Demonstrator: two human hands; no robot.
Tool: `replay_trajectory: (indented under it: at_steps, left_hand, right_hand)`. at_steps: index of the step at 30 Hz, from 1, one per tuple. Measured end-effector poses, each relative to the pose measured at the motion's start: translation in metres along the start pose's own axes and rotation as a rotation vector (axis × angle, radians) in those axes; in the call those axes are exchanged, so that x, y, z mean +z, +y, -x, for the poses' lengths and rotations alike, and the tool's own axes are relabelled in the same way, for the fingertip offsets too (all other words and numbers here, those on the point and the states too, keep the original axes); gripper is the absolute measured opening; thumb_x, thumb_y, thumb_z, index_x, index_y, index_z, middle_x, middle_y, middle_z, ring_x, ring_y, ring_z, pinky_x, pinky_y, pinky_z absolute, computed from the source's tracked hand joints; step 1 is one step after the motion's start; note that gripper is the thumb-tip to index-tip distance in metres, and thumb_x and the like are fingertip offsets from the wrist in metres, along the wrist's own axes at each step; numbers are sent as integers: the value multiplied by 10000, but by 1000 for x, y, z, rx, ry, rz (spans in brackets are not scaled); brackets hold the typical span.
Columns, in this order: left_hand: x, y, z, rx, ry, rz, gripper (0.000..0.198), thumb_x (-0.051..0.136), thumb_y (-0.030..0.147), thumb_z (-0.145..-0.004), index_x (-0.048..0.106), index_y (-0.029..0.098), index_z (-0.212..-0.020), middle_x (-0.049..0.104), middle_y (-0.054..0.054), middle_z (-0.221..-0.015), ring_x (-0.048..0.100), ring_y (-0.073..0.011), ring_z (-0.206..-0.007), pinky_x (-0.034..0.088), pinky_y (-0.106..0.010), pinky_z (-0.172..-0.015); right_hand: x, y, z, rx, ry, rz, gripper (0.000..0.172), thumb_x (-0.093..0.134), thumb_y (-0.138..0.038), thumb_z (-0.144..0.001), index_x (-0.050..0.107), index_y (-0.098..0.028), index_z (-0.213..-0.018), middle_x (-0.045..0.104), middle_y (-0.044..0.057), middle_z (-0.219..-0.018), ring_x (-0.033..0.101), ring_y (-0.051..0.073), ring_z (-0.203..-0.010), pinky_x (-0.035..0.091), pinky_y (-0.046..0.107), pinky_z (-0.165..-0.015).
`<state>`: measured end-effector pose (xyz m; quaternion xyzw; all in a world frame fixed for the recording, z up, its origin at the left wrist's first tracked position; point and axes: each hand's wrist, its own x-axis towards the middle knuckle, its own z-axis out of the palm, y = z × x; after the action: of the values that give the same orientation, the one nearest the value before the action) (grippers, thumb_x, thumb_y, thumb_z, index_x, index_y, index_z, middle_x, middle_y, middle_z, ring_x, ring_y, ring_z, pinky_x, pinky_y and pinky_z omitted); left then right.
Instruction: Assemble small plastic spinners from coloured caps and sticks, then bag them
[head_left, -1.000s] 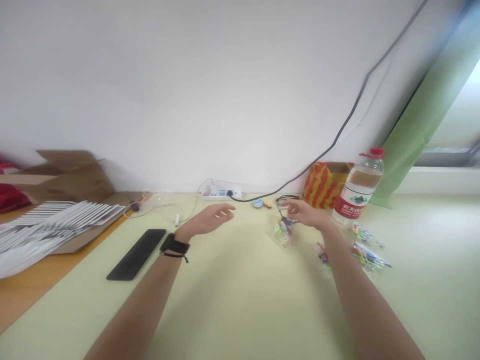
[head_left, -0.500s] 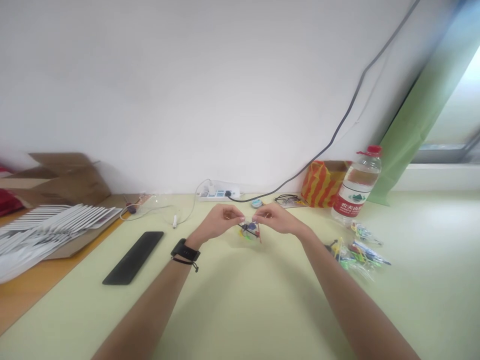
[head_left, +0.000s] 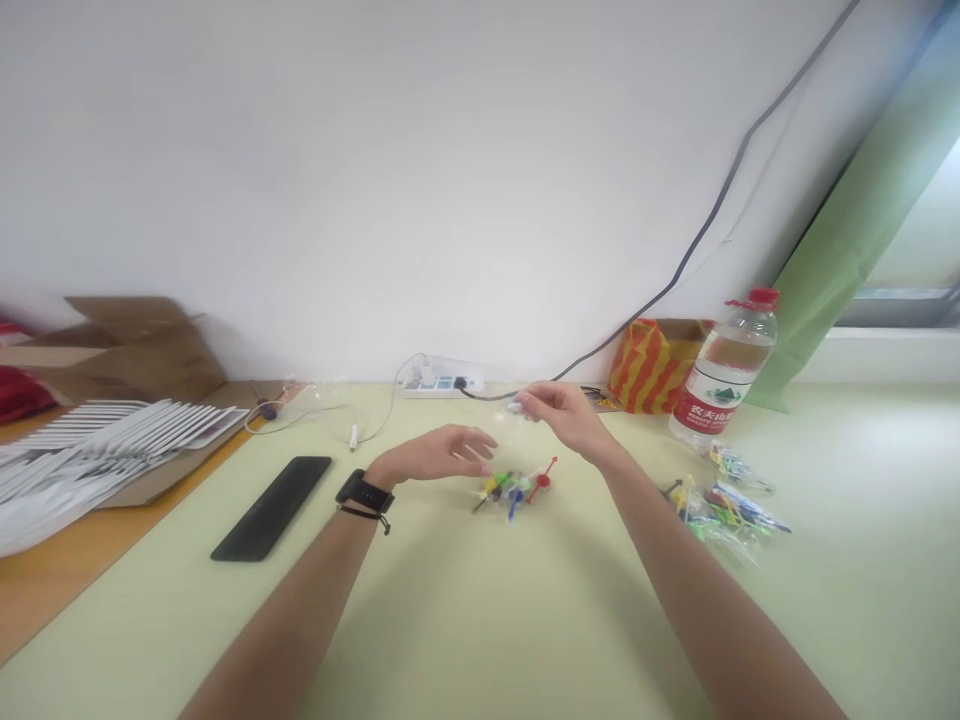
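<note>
Small coloured plastic arrow pieces in yellow, green, blue, white, black and red lie in a loose cluster on the table. A red one sits at the right of the cluster. My left hand hovers just to the left of and above them, its fingers apart and holding nothing. Up and to the right, the fingertips of my right hand pinch a clear plastic bag, blurred and hard to make out against the table.
More bagged coloured pieces lie at the right, below a large water bottle and a striped bag. A power strip sits by the wall. On the left are a black flat pad, white stacked strips and a cardboard box.
The coloured pieces, earlier inside the clear bag between both hands, now lie on the table. My left hand has let go of the bag; my right hand has lifted it up and to the right.
</note>
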<state>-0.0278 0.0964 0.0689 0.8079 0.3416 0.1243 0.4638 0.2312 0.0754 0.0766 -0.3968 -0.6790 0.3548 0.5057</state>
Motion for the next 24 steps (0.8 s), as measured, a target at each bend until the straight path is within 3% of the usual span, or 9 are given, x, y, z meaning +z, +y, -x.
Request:
replay_trajectory:
  at_steps: [2,5,8,12,14,17,20,22,24]
  left_hand:
    - [0,-8,-1,-48,-20,-48,620,809,540,-754,682,243,-1283,709,-134,-1257,715,-269,-1069,548,-361,-898]
    - [-2,-17,-2,-90,-58,-148,617,800,572,-743,699,235,-1250,724,-130,-1211,725,-267,-1015,544,-326,-827]
    - [-4,-23,-1,-123,-32,-266,575,757,617,-760,721,233,-1187,744,-110,-1147,720,-255,-967,525,-298,-766]
    - [-4,-26,-1,-159,17,-335,541,724,640,-768,740,237,-1128,757,-87,-1067,709,-236,-881,496,-281,-703]
    - [-2,-27,-2,-167,10,-346,522,727,635,-759,749,240,-1101,756,-79,-1038,703,-229,-855,483,-273,-677]
    - [3,-24,-5,-172,-22,-368,491,749,619,-732,759,243,-1048,753,-69,-997,693,-223,-811,471,-268,-643]
    - [10,-22,-7,-146,-46,-364,378,776,542,-711,772,241,-941,750,-52,-922,681,-217,-769,464,-267,-625]
    - [10,-21,-7,-127,-52,-344,279,770,475,-715,772,240,-867,750,-44,-893,681,-219,-777,470,-270,-639]
    - [7,-23,-5,-129,-43,-329,228,765,435,-712,763,237,-826,751,-41,-888,686,-224,-789,480,-273,-647]
  right_hand:
    - [-4,5,-3,1,126,-32,298,654,-470,-872,665,-213,-1024,693,30,-806,625,165,-702,531,296,-678]
    - [-12,16,-8,113,372,-90,246,641,-385,-848,629,-226,-1036,675,28,-812,631,166,-679,552,296,-652]
    - [-20,28,-13,219,433,-148,311,612,-419,-863,629,-206,-1089,697,93,-1001,695,202,-812,602,340,-751]
    - [-23,38,-15,259,317,-249,604,588,-536,-903,446,-303,-1441,509,110,-1488,694,223,-1107,600,361,-907]
    - [-21,40,-13,276,294,-169,639,600,-557,-903,418,-330,-1472,434,102,-1564,671,227,-1154,588,358,-923]
    - [-13,36,-9,239,196,73,479,613,-489,-909,572,-257,-1326,630,121,-1338,692,221,-1006,581,361,-864]
    - [0,26,-2,107,-124,209,243,592,-402,-926,691,-208,-1035,731,75,-1005,682,200,-829,558,343,-777]
    - [11,21,4,17,-308,268,190,590,-358,-929,706,-208,-914,737,60,-948,674,200,-837,538,330,-767]
    - [22,18,11,5,-389,369,177,579,-330,-932,708,-209,-917,734,66,-973,668,212,-898,520,322,-769]
